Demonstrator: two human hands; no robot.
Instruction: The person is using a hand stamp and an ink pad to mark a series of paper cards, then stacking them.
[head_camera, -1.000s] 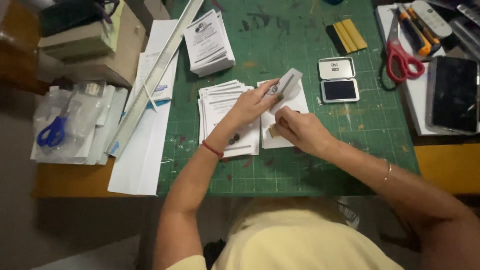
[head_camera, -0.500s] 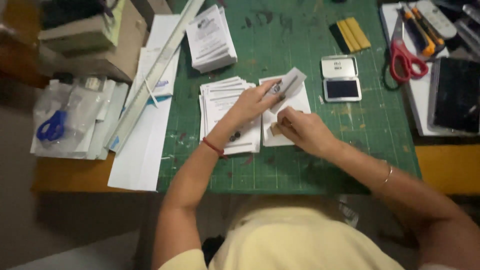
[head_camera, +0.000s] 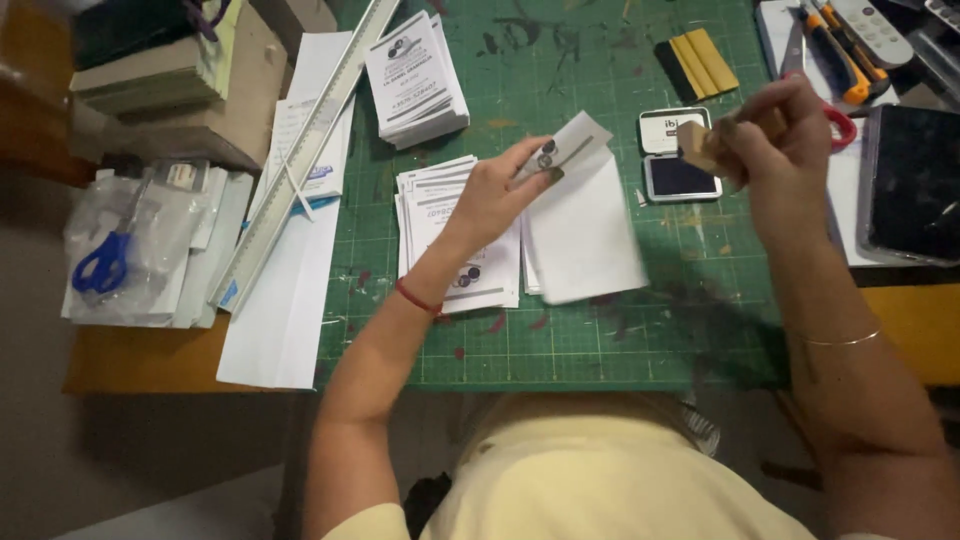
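- I see the right hand (head_camera: 790, 135) closed around a small wooden stamp (head_camera: 700, 148), lifted above the green cutting mat (head_camera: 600, 330) near its right edge, just beside the open ink pad (head_camera: 678, 158).
- The left hand (head_camera: 495, 195) pinches one small paper slip (head_camera: 568, 150) between thumb and fingers, holding it tilted up over the middle of the mat.
- Under that slip a blank white sheet (head_camera: 590, 235) lies flat on the mat, touching a fanned pile of printed slips (head_camera: 450, 235) to its left.
- A second, tidy stack of printed slips (head_camera: 415, 78) sits towards the mat's far edge.
- A yellow and black squeegee (head_camera: 700, 62) lies beyond the ink pad, near the far right corner.
- A long metal ruler (head_camera: 300, 160) runs slantwise along the mat's left edge, over white paper sheets (head_camera: 280, 310).
- Blue-handled scissors (head_camera: 105, 265) lie in a clear bag at the bench's left edge.
- A dark tablet (head_camera: 915, 180) rests at the right edge of the bench, just beyond the right hand.
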